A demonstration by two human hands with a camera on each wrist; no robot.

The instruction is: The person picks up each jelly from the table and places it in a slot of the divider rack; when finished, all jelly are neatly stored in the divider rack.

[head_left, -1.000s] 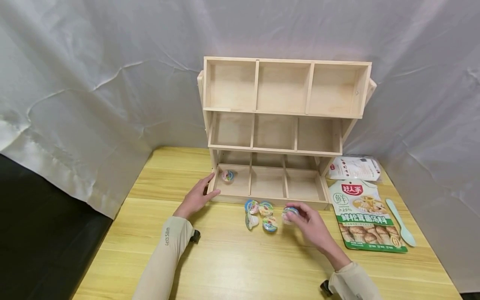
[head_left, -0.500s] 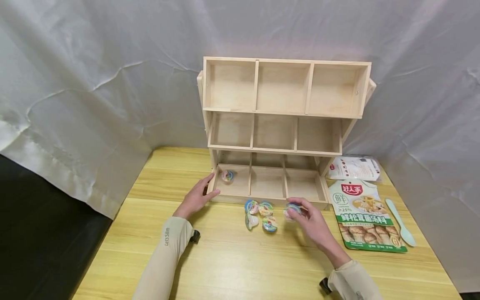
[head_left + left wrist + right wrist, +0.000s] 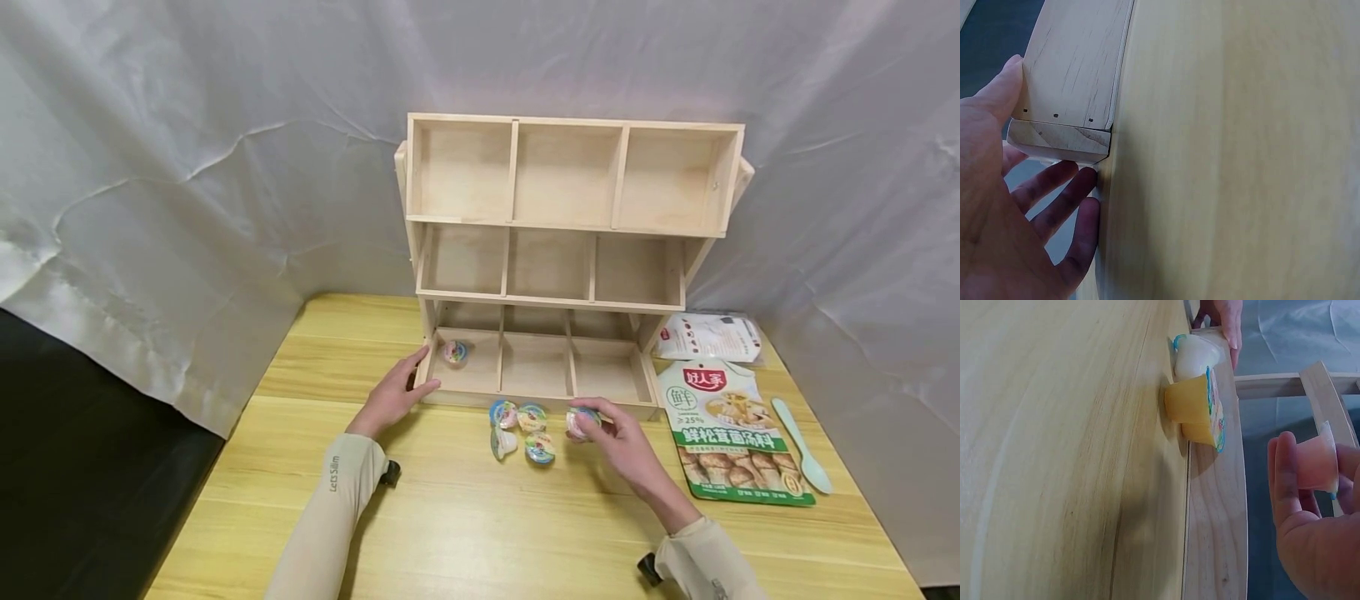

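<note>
In the head view, my left hand point(image 3: 392, 393) rests at the left front corner of a wooden three-tier rack point(image 3: 543, 402), its thumb and fingers spread about the corner. The left wrist view shows the thumb against the wood and the other fingers loosely bent beside the end board point(image 3: 1060, 139). My right hand point(image 3: 626, 450) pinches a pink jelly cup point(image 3: 1316, 464) between thumb and fingers, raised above the table. Just left of it, several jelly cups point(image 3: 540, 447) lie before the rack, one tipped on its side. Another jelly cup point(image 3: 454, 352) sits in the bottom left compartment.
Right of the rack lie a green and white soup-mix pouch point(image 3: 738, 433), a pale green spoon point(image 3: 801, 446) and a white packet point(image 3: 708, 337). Grey cloth point(image 3: 225, 208) hangs behind and at the sides of the wooden table point(image 3: 480, 533).
The jelly cup in my right hand has turned slightly and shifted a little to the right, its lid facing more forward. My left hand stays in place at the rack's corner.
</note>
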